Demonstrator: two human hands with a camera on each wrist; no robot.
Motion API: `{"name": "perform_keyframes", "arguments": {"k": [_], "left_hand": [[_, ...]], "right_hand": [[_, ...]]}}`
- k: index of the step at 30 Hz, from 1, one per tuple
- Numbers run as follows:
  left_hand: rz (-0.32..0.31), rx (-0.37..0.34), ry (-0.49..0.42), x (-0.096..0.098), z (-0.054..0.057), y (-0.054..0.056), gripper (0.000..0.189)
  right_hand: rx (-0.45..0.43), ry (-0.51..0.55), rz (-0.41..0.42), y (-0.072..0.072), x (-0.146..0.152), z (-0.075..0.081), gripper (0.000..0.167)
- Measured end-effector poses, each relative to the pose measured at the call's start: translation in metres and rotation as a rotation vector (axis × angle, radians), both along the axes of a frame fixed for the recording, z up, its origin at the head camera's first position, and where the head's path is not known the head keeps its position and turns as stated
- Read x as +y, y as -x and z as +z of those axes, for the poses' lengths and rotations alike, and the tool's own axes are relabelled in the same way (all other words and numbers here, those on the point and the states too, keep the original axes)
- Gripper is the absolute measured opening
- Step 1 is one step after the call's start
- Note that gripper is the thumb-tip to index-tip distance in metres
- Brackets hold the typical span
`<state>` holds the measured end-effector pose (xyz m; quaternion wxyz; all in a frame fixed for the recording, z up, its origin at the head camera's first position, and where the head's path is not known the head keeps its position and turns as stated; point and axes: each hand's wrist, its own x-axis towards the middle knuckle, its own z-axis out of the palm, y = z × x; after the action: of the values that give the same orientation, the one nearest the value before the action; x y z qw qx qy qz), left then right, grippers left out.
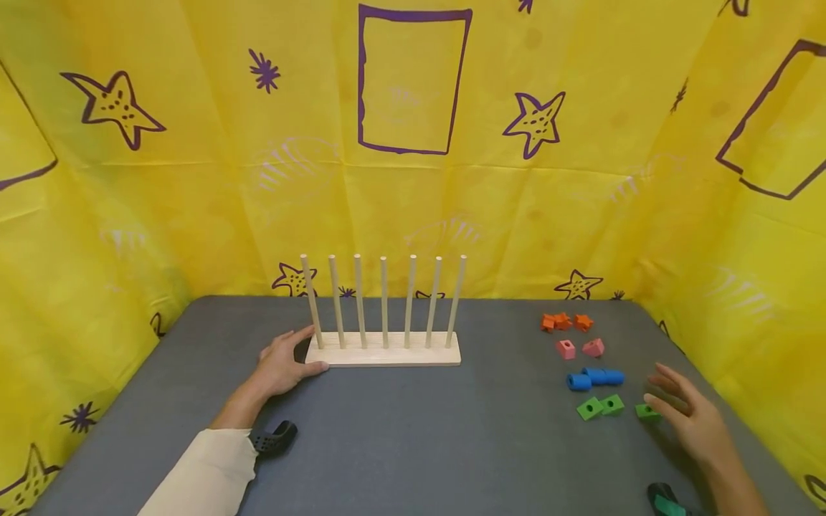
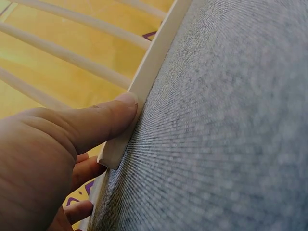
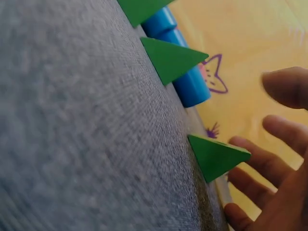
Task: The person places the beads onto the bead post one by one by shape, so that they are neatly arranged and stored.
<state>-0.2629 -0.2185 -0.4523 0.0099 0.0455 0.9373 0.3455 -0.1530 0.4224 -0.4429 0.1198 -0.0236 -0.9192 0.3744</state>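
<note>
A wooden peg rack (image 1: 387, 351) with several upright dowels stands mid-table. My left hand (image 1: 284, 362) holds its left end, the thumb (image 2: 101, 120) pressed along the front edge of the base (image 2: 149, 72) and the fingers reaching round behind the corner. My right hand (image 1: 687, 419) hovers with spread fingers just right of a green block (image 1: 645, 411) and holds nothing. Seen from the right wrist, that green block (image 3: 216, 155) lies a little short of the fingertips (image 3: 250, 154), with another green block (image 3: 171, 57) and a blue cylinder (image 3: 190, 86) beyond.
On the grey table (image 1: 452, 444), right of the rack, lie orange star pieces (image 1: 563, 322), two pink blocks (image 1: 579, 349), blue cylinders (image 1: 595, 378) and two more green blocks (image 1: 600, 407). Yellow patterned cloth walls (image 1: 413, 179) enclose three sides. Black wrist mounts (image 1: 274, 437) sit near both forearms.
</note>
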Motion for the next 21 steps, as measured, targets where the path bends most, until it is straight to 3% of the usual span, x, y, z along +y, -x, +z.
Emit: {"name": "perform_keyframes", "arguments": {"k": [6, 15, 21], "left_hand": [[0.001, -0.001, 0.014, -0.002, 0.000, 0.000, 0.088], [-0.008, 0.010, 0.029, -0.001, 0.000, 0.001, 0.087], [-0.015, 0.024, 0.028, 0.000, 0.000, 0.001, 0.086]], "right_hand": [[0.038, -0.061, 0.105, 0.003, 0.009, -0.010, 0.059], [-0.050, -0.184, 0.024, 0.002, 0.012, -0.013, 0.043], [0.008, -0.189, -0.055, 0.000, 0.006, -0.010, 0.041]]}}
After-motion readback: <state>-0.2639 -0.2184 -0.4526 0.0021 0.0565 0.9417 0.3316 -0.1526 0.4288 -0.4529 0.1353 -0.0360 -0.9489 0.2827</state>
